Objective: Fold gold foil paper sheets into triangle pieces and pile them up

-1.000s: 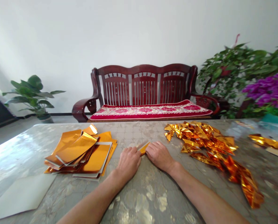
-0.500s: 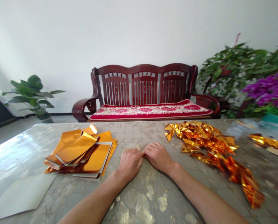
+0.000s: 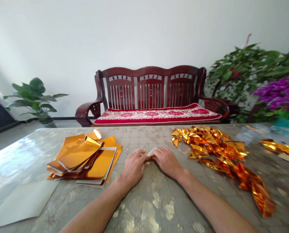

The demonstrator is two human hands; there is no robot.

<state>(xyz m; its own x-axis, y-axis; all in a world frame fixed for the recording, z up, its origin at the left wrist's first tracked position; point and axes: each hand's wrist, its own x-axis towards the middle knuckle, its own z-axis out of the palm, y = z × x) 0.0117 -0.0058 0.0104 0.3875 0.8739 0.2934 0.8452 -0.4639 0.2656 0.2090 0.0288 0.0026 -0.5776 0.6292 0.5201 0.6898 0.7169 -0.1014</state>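
Note:
My left hand and my right hand rest close together at the middle of the table. Between them they pinch a small folded piece of foil paper, its pale side up and a gold edge showing below; most of it is hidden by my fingers. To the left lies an untidy stack of gold foil sheets with pale backs. On the right is a heap of folded, shiny gold foil pieces, trailing toward the near right.
A pale sheet lies at the table's left. Clear plastic bags and another gold foil piece are at the far right. Beyond the table stands a wooden bench with a red cover, flanked by plants.
My hands have parted slightly, and my left hand has shifted a little left. The folded paper between them now shows its pale side and gold edge.

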